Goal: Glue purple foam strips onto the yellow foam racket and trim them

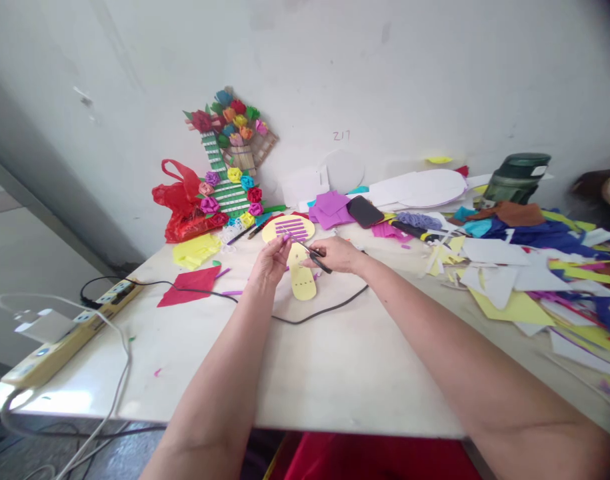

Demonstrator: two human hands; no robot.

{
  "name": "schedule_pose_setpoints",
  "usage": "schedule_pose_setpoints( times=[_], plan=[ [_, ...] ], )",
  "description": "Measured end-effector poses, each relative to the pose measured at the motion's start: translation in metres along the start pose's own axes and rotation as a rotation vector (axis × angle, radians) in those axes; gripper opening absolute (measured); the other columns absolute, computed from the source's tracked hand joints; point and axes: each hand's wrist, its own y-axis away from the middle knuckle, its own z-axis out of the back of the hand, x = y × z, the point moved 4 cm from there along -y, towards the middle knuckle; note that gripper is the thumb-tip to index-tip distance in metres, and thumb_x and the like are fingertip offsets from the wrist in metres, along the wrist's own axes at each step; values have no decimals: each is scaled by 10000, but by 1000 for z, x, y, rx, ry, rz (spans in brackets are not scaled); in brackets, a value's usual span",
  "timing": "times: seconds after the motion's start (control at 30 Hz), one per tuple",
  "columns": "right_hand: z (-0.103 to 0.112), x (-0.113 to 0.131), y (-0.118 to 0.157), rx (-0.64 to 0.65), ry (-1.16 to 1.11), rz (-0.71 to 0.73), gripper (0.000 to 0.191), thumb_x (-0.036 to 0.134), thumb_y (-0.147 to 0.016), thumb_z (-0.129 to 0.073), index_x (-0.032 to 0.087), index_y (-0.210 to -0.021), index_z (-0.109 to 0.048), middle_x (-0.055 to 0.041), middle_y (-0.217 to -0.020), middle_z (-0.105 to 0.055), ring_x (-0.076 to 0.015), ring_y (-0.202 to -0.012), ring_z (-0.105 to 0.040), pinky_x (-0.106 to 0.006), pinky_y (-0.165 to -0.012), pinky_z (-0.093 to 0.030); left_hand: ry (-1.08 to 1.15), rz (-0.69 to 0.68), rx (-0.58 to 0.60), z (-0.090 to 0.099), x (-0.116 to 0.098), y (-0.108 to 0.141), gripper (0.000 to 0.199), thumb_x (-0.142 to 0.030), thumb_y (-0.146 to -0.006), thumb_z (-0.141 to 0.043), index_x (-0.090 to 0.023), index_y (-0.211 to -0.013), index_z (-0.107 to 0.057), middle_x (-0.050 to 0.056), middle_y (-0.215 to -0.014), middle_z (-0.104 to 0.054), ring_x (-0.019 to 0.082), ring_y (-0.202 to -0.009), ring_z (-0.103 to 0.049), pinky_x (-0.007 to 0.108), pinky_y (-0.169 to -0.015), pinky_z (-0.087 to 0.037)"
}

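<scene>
My left hand (273,260) pinches a small purple piece (287,237) between thumb and fingers. Wrapped round the dark handles of a pair of scissors (321,261) is my right hand (337,255); the blades point left toward the purple piece. Just beyond the hands lies a yellow oval (268,231) with several purple strips across it. Beneath and between the hands is a long yellow piece (303,283) with a row of small dark marks near its lower end.
Left are red paper (187,288), yellow paper (197,251), a red bag (179,200), flower craft (229,193) and a power strip (69,337). A black cable (312,317) crosses the table. Right are paper scraps (509,310), a phone-like black object (365,211) and a dark green bottle (515,179).
</scene>
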Motion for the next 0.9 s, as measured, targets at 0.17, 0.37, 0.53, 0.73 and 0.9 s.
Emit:
schedule_pose_setpoints(
  times=[0.17, 0.37, 0.53, 0.73, 0.9],
  plan=[
    [3, 0, 0, -58, 43, 0, 337, 525, -651, -606, 192, -620, -569, 38, -555, -480, -89, -537, -390, -219, -507, -244, -73, -6, 64, 2, 4, -3, 161, 30, -697, -577, -113, -630, -604, 25, -662, -673, 104, -712, -658, 207, -820, -514],
    [8, 0, 1, -90, 128, -15, 310, 521, -654, -599, 212, -628, -592, 35, -556, -530, -97, -545, -426, -217, -518, -257, -248, 31, 298, 3, -4, 0, 208, -86, -626, -708, -147, -811, -636, 19, -762, -690, 154, -791, -662, 337, -860, -497],
    [9, 2, 3, -60, 212, -6, 316, 540, -651, -602, 232, -704, -645, 17, -624, -607, -115, -588, -479, -226, -532, -267, -482, 9, 424, 3, -10, 5, 244, -176, -592, -764, -137, -783, -618, 23, -762, -683, 151, -772, -657, 321, -818, -492],
    [11, 1, 4, -18, 311, 22, 320, 539, -667, -586, 256, -788, -675, 10, -688, -652, -129, -616, -521, -236, -538, -272, -790, -107, 465, -1, -10, 7, 250, -295, -609, -756, -116, -696, -604, 30, -634, -651, 125, -590, -615, 272, -639, -485],
    [14, -2, 5, 10, 372, 13, 377, 579, -658, -572, 263, -838, -670, 6, -735, -666, -140, -650, -544, -240, -554, -296, -871, -180, 441, -6, -13, 12, 316, -299, -555, -776, -110, -766, -634, 32, -608, -651, 136, -568, -608, 272, -600, -477]
  ],
)
